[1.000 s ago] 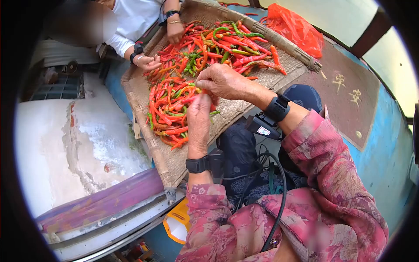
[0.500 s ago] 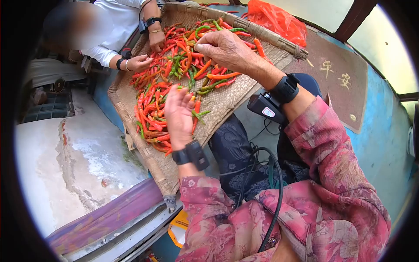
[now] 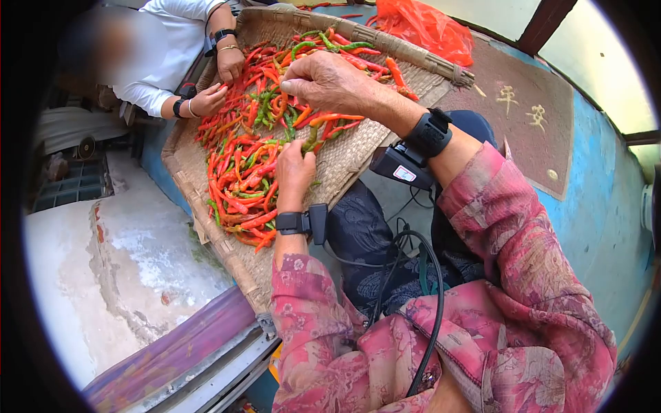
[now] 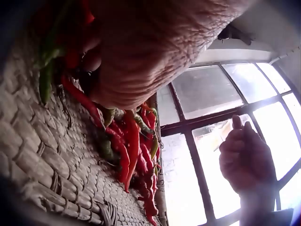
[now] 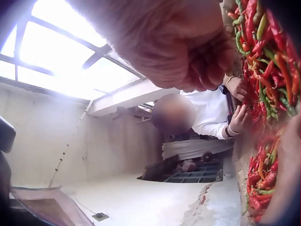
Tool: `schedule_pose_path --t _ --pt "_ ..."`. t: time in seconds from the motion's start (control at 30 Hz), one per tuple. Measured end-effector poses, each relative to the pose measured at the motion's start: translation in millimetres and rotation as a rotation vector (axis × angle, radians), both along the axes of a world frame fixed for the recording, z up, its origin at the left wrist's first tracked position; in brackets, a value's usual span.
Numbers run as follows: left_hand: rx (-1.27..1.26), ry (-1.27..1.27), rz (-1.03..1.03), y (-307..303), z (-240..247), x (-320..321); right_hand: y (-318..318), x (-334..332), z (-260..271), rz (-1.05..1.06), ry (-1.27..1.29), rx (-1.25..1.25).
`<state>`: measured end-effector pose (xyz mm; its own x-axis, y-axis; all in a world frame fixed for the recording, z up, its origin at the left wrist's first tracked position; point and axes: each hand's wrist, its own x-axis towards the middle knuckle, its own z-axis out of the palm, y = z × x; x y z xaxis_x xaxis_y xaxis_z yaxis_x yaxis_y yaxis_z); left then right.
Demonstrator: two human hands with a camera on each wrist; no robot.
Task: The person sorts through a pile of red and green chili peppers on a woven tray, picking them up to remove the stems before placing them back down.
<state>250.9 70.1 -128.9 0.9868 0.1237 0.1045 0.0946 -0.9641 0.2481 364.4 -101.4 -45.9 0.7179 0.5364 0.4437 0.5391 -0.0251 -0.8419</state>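
Note:
Many red, green and orange chili peppers [image 3: 237, 175] lie heaped on a woven bamboo tray [image 3: 351, 157]. Near the heap's edge, my left hand [image 3: 295, 175] bends its fingers around a greenish chili pepper [image 3: 310, 140]. The left wrist view shows that hand low over the weave, its fingertips partly hidden by the palm, with a red chili [image 4: 84, 101] right below. My right hand [image 3: 334, 84] hovers over the tray with curled fingers and thumb against the index finger. In the right wrist view no chili shows in its grasp.
Across the tray, another person's hands [image 3: 208, 100] work among the peppers. A red plastic bag [image 3: 427, 34] lies behind the tray's far rim, beside a brown mat [image 3: 520, 117] with characters. A black cable [image 3: 434, 323] loops over my lap.
My hands were together over the heap, then parted. The left opened, then lowered to the chilies with bent fingers. The right stays raised. The whole scene has shifted left in view.

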Motion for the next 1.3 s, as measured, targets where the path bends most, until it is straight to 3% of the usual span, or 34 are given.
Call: schedule_pose_path --t 0.03,0.1,0.13,0.17,0.23,0.3,0.37,0.57,0.63,0.7,0.77,0.9,0.97,1.07,1.1,1.17,1.23,1.3 --pt "0.000 0.002 -0.005 0.3 3.4 -1.7 -0.9 0.6 -1.8 -0.005 0.002 0.000" --pt "-0.416 -0.020 0.175 4.4 11.2 -5.9 -0.5 1.0 -2.9 0.014 0.002 -0.034" --pt "-0.742 0.057 0.289 9.3 11.5 -7.0 -0.8 0.0 -2.2 0.016 0.001 -0.030" --pt "-0.738 0.054 0.291 11.4 12.4 -9.9 -2.3 -1.4 -1.5 0.020 0.001 -0.052" --pt "-1.171 -0.074 0.266 6.0 23.0 -15.2 -2.6 -2.6 -3.0 0.028 -0.002 -0.073" --pt "-1.277 -0.085 0.278 -0.6 31.1 -17.0 -0.7 -4.7 -7.3 0.063 -0.098 -0.161" --pt "-1.541 -0.157 0.215 -8.0 37.9 -20.4 0.7 -8.1 -10.1 0.089 -0.073 -0.167" --pt "-1.545 -0.088 -0.002 -38.4 49.1 -22.5 6.7 -23.9 -12.0 0.268 0.026 -0.331" --pt "-1.495 -0.066 0.030 -44.2 46.3 -23.2 10.9 -28.3 -11.5 0.240 0.030 -0.393" --pt "-1.423 -0.046 0.102 -46.7 45.2 -25.8 17.0 -31.5 -15.6 0.175 -0.073 -0.288" --pt "-1.429 -0.077 0.142 -37.5 41.7 -30.4 19.3 -31.3 -14.1 0.127 0.029 -0.213" --pt "-1.513 -0.645 0.262 -6.0 51.3 -37.3 23.2 -25.7 -12.4 0.038 0.085 -0.156" --pt "-1.924 -0.783 0.201 47.8 40.9 -54.9 26.2 -25.4 -18.2 0.065 -0.033 -0.139" --pt "-2.136 -0.809 0.353 61.6 36.9 -66.8 29.0 -34.9 -23.9 0.204 -0.015 -0.137" --pt "-2.102 -0.813 0.551 38.4 48.0 -62.6 30.5 -36.9 -26.3 0.289 -0.063 -0.165" --pt "-2.146 -0.534 0.175 28.2 29.1 -67.9 28.7 -46.4 -19.0 0.318 -0.011 -0.187" --pt "-1.901 -0.442 0.308 -13.0 44.4 -60.1 29.4 -51.7 -11.4 0.464 -0.005 -0.456" --pt "-1.722 -0.379 0.321 -34.2 45.5 -54.1 31.4 -55.2 -18.8 0.479 -0.040 -0.446"
